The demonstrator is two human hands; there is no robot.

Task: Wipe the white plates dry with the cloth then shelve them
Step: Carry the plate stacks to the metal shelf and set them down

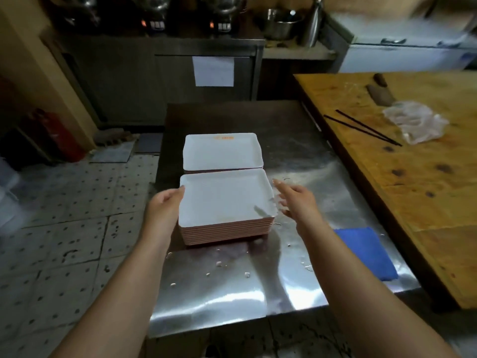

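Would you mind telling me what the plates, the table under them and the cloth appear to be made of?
Plates: probably melamine or glazed ceramic; smooth white faces, thin pinkish edges stacked tightly. I cannot tell which.
Table: looks like stainless steel, a brushed sheet with bright smeared reflections and a folded front edge.
Cloth: soft blue fabric, matte and slightly fuzzy, perhaps microfibre.

Head view: looks forward-down, close over steel table [296, 156].

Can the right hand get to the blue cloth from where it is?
Probably yes. The right hand hovers open beside the near plate stack, holding nothing, and the blue cloth lies flat on the steel table just behind it, with nothing between.
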